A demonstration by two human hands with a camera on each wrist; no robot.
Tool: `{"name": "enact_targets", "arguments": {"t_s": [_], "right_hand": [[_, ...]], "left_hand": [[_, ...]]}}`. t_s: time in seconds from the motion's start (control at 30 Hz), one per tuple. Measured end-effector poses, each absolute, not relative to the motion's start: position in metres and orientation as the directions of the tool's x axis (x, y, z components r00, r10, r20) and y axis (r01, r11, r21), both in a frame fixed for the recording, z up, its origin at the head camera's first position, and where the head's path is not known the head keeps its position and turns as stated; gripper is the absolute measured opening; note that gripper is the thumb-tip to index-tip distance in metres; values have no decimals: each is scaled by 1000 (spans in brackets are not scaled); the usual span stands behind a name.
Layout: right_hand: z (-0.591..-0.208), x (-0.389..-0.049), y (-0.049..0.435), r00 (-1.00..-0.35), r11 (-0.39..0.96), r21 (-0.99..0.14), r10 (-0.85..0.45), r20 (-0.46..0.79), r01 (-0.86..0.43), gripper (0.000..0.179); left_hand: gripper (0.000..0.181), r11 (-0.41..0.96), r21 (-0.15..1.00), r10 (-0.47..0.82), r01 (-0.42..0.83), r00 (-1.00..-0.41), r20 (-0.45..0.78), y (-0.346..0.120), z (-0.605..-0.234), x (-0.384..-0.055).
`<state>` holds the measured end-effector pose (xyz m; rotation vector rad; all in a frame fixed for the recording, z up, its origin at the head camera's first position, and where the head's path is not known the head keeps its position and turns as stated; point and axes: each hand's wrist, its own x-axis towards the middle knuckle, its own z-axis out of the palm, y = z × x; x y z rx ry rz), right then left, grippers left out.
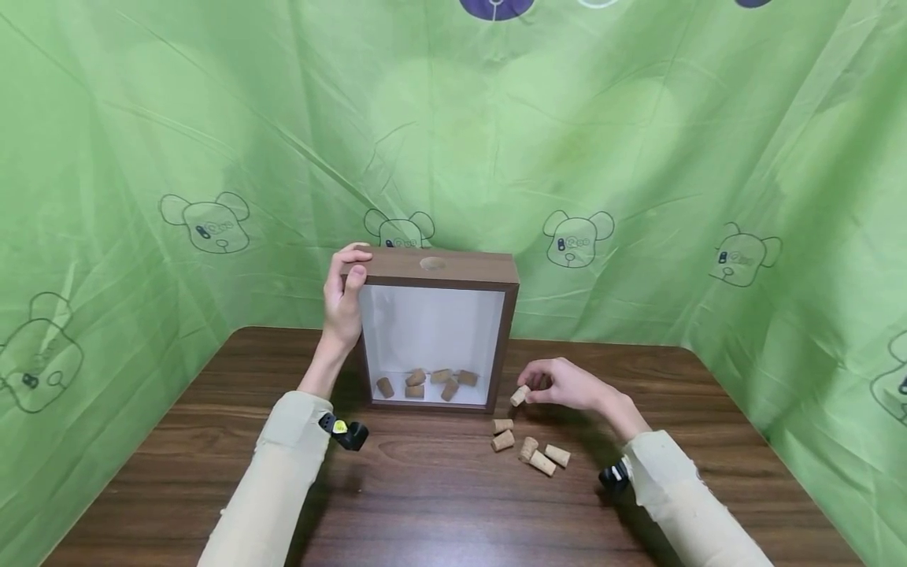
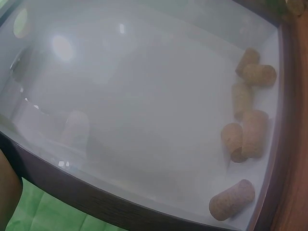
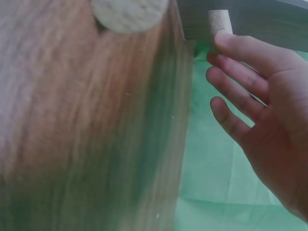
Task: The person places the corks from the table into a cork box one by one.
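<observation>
A brown shadow box frame [image 1: 509, 339] with a clear front stands upright on the table, a round hole [image 1: 433, 264] in its top. Several corks [image 1: 415, 391] lie along its bottom inside; the left wrist view shows these corks [image 2: 255, 134] through the pane. My left hand [image 1: 344, 299] grips the box's upper left corner, thumb at the front edge. Beside the box's lower right side, my right hand [image 1: 567, 384] pinches one cork [image 1: 520, 395] between thumb and fingers. In the right wrist view that cork [image 3: 220, 21] sticks up from the fingertips of the hand [image 3: 279, 110].
Several loose corks [image 1: 542, 462] lie on the dark wooden table [image 1: 425, 488] in front of my right hand. A green curtain [image 1: 460, 118] with bear drawings hangs behind and around the table. Each wrist carries a small black camera [image 1: 350, 435].
</observation>
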<state>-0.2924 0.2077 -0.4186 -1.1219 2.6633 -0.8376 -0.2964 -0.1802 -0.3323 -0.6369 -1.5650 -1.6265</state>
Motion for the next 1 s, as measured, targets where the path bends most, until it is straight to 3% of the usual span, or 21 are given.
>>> {"name": "enact_targets", "arguments": {"t_s": [0.5, 1.0], "right_hand": [[-392, -288, 220, -734, 554, -546, -654, 182, -629, 21], [-354, -279, 229, -692, 517, -473, -623, 364, -714, 24]], "left_hand": [[40, 66, 591, -182, 804, -573, 799, -181, -333, -297], [42, 64, 585, -183, 808, -567, 803, -181, -335, -298]]}}
